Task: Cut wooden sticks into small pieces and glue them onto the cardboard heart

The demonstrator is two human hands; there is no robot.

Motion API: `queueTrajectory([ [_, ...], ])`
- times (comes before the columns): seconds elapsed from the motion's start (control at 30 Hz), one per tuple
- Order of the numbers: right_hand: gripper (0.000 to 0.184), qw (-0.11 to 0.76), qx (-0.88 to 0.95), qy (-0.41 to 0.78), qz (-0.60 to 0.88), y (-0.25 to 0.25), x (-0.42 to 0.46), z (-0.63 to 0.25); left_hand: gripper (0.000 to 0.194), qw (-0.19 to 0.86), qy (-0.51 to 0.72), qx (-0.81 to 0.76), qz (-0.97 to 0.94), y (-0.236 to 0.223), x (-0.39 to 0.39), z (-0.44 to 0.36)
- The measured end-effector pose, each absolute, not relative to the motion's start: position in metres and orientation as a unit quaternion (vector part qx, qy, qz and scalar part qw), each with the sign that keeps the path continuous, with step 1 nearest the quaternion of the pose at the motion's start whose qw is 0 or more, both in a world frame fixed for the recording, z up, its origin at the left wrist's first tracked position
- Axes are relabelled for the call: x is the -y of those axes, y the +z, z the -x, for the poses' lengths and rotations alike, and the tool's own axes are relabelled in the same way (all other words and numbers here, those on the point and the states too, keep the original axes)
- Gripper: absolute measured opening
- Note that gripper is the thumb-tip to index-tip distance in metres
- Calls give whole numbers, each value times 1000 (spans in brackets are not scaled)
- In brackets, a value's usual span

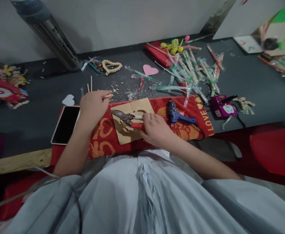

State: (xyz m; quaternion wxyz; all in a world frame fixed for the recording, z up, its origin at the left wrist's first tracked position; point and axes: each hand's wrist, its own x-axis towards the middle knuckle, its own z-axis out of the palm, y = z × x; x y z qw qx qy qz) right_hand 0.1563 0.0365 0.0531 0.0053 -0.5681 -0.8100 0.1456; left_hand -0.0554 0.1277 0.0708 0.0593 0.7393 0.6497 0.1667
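Observation:
My left hand [95, 105] is closed, with the end of a thin pale stick [108, 96] showing at the fingertips. My right hand [155, 129] wraps round the red handles of pruning shears [126, 118], whose dark blades point left. Beneath the shears lies a brown paper sheet [121, 137]. On it rests a pale, bumpy open shape [128, 129], partly hidden by the shears and my right hand. The sheet lies on a red and orange towel [103, 146]. A blue glue gun [179, 116] sits on the towel, right of my right hand.
A phone [67, 125] lies beside my left forearm. Behind are a bumpy heart frame [111, 67], a pink paper heart [150, 70], scattered bits and a heap of wrapped sticks [191, 70]. A bottle [52, 35] stands at back left; a purple box [222, 107] sits right.

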Motion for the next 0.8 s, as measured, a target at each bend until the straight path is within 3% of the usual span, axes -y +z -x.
queueTrajectory([
  [0.13, 26, 30, 792, 184, 582, 53, -34, -164, 37, 32, 206, -679, -704, 71, -128, 64],
  [0.23, 24, 72, 753, 255, 602, 54, -34, -169, 31, 74, 268, -688, -670, 70, -115, 65],
  [0.37, 27, 147, 695, 328, 622, 54, -33, -169, 21, 307, 319, -623, -645, 64, -85, 47],
  [0.53, 36, 216, 656, 373, 619, 47, -30, -157, 31, 517, 293, -510, -622, 54, -56, 13],
  [0.8, 36, 278, 659, 401, 573, 42, -24, -151, 37, 536, 334, -519, -576, 48, -51, 1],
])
